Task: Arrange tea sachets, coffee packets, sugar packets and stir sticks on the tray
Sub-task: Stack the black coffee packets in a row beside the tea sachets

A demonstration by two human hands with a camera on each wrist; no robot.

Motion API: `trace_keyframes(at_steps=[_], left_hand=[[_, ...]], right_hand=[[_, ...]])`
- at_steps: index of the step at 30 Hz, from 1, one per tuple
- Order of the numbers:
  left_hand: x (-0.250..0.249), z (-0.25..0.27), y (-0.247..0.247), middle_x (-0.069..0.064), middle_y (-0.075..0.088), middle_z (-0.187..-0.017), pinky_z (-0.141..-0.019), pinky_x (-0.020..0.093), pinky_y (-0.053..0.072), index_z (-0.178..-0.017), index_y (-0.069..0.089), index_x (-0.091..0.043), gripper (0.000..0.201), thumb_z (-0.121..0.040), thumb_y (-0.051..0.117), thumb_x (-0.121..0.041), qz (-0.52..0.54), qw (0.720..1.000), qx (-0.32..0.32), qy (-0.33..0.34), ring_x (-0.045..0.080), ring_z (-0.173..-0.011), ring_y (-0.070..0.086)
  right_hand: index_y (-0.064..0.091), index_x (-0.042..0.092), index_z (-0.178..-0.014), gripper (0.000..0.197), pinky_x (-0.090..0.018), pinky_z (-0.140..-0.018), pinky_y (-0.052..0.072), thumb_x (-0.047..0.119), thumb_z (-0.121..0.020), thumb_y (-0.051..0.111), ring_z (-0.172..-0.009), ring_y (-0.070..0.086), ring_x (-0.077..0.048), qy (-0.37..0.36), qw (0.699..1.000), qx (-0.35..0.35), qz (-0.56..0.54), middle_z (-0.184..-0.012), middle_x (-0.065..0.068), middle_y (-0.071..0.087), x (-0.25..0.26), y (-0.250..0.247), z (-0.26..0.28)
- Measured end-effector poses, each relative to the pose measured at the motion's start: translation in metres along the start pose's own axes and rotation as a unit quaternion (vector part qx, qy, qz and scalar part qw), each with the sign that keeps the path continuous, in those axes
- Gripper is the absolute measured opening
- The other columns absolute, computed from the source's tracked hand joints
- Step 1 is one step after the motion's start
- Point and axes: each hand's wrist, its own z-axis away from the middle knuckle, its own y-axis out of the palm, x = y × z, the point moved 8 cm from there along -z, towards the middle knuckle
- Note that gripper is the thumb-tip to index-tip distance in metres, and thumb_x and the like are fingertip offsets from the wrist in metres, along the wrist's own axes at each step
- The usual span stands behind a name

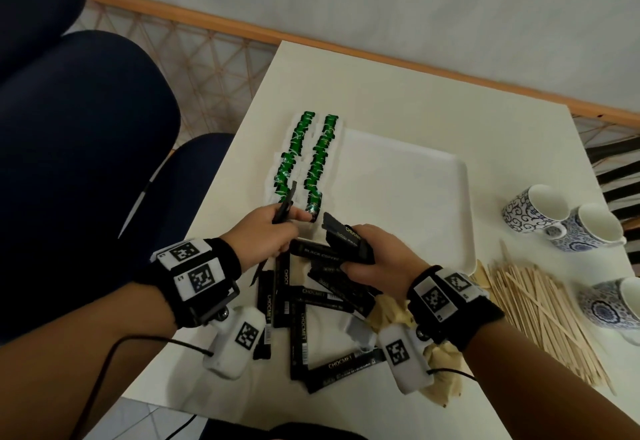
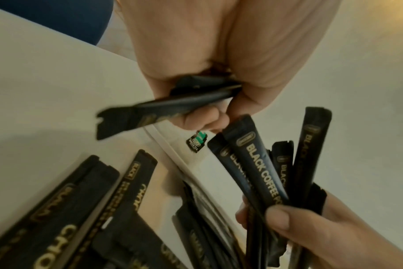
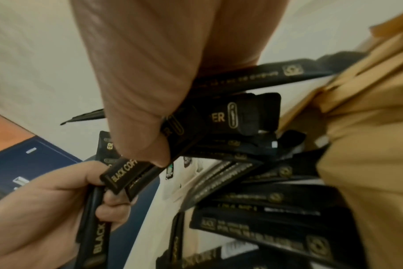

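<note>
Two rows of green tea sachets (image 1: 311, 159) lie along the left edge of the white tray (image 1: 415, 197). My left hand (image 1: 266, 232) grips a black coffee stick packet (image 2: 150, 109) just in front of the tray's near left corner. My right hand (image 1: 374, 259) holds a bundle of several black coffee packets (image 1: 346, 239), fanned upward in the left wrist view (image 2: 276, 172). More black coffee packets (image 1: 311, 318) lie in a loose pile on the table under both hands. Wooden stir sticks (image 1: 540, 311) lie heaped to the right.
Three blue-and-white cups (image 1: 568, 221) stand at the table's right side. Crumpled brown paper (image 1: 443, 370) lies under my right wrist. A dark blue chair (image 1: 86, 145) is left of the white table (image 1: 381, 93), whose near edge is close to the pile.
</note>
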Motion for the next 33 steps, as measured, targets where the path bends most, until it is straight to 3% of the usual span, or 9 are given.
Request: trace_keyframes(at_steps=[2, 5, 8, 11, 17, 22, 25, 28, 33], left_hand=[[-0.006, -0.002, -0.004, 0.001, 0.05, -0.067, -0.049, 0.021, 0.038, -0.1, 0.065, -0.015, 0.018, -0.092, 0.053, -0.005, 0.065, 0.998, -0.025, 0.0, 0.01, -0.053, 0.044], [-0.013, -0.007, -0.009, 0.005, 0.049, -0.074, -0.051, 0.024, 0.035, -0.099, 0.063, -0.013, 0.022, -0.092, 0.045, -0.002, 0.131, 0.99, -0.047, -0.01, 0.013, -0.056, 0.042], [-0.019, -0.012, -0.001, 0.006, 0.049, -0.079, -0.05, 0.023, 0.035, -0.1, 0.063, -0.012, 0.027, -0.089, 0.043, 0.001, 0.145, 0.989, -0.024, -0.024, 0.013, -0.056, 0.043], [-0.025, -0.014, 0.017, 0.005, 0.051, -0.079, -0.052, 0.022, 0.035, -0.098, 0.063, -0.014, 0.024, -0.078, 0.055, -0.004, 0.148, 0.988, 0.019, -0.035, 0.012, -0.059, 0.045], [-0.044, -0.024, 0.044, 0.01, 0.07, -0.097, -0.091, 0.044, 0.048, -0.104, 0.068, -0.014, 0.056, -0.055, 0.085, -0.034, 0.168, 0.982, 0.088, 0.019, 0.03, -0.097, 0.064], [-0.057, -0.035, 0.042, 0.003, 0.072, -0.083, -0.074, 0.027, 0.052, -0.089, 0.069, -0.016, 0.015, -0.076, 0.075, -0.014, 0.202, 0.977, 0.057, 0.043, 0.015, -0.081, 0.067], [-0.058, -0.037, 0.043, 0.006, 0.071, -0.092, -0.079, 0.027, 0.054, -0.087, 0.071, -0.015, 0.003, -0.083, 0.07, -0.015, 0.168, 0.983, 0.041, 0.055, 0.014, -0.085, 0.067], [-0.051, -0.041, 0.041, 0.007, 0.073, -0.099, -0.086, 0.035, 0.054, -0.09, 0.074, -0.018, 0.021, -0.077, 0.068, -0.033, 0.159, 0.986, 0.016, 0.043, 0.02, -0.095, 0.068], [-0.044, -0.041, 0.027, 0.006, 0.074, -0.1, -0.088, 0.044, 0.054, -0.072, 0.068, -0.019, 0.024, -0.092, 0.056, -0.021, 0.235, 0.971, -0.029, 0.03, 0.026, -0.095, 0.068]], right_hand=[[0.049, 0.031, -0.079, 0.023, -0.023, -0.064, 0.044, 0.014, -0.081, 0.066, -0.071, 0.054, -0.014, 0.02, 0.999, -0.016, -0.048, -0.078, 0.004, 0.055, -0.001, -0.008, -0.002], [0.058, 0.013, -0.085, 0.007, -0.032, -0.064, 0.044, 0.014, -0.081, 0.063, -0.064, 0.05, -0.017, 0.039, 0.985, -0.07, -0.152, -0.07, -0.003, 0.054, -0.002, -0.025, -0.006], [0.06, 0.008, -0.091, 0.024, -0.037, -0.064, 0.047, 0.024, -0.073, 0.06, -0.066, 0.052, -0.019, 0.056, 0.974, -0.086, -0.203, -0.072, -0.008, 0.057, 0.0, -0.034, -0.015], [0.061, 0.009, -0.094, 0.014, -0.041, -0.069, 0.054, 0.015, -0.081, 0.061, -0.069, 0.058, -0.022, 0.057, 0.969, -0.066, -0.23, -0.072, -0.005, 0.062, 0.004, -0.035, -0.024], [0.063, 0.013, -0.098, 0.016, -0.024, -0.062, 0.049, 0.001, -0.09, 0.056, -0.068, 0.061, -0.011, 0.016, 0.956, -0.005, -0.294, -0.075, 0.002, 0.065, 0.029, -0.027, -0.039], [0.061, 0.01, -0.103, 0.02, -0.024, -0.064, 0.049, -0.001, -0.087, 0.055, -0.071, 0.06, -0.006, -0.019, 0.972, 0.019, -0.235, -0.077, 0.004, 0.063, 0.044, -0.025, -0.049], [0.054, 0.01, -0.115, 0.034, -0.024, -0.067, 0.051, -0.001, -0.084, 0.06, -0.08, 0.063, -0.009, -0.03, 0.973, 0.02, -0.226, -0.09, -0.003, 0.064, 0.043, -0.023, -0.053], [0.051, 0.016, -0.116, 0.038, -0.02, -0.068, 0.051, 0.007, -0.083, 0.065, -0.078, 0.063, -0.003, -0.013, 0.978, 0.014, -0.206, -0.089, 0.003, 0.065, 0.038, -0.019, -0.053], [0.042, 0.028, -0.133, 0.07, -0.023, -0.09, 0.049, 0.031, -0.074, 0.079, -0.101, 0.059, -0.003, 0.013, 0.991, 0.021, -0.133, -0.112, 0.01, 0.062, 0.022, -0.013, -0.044]])
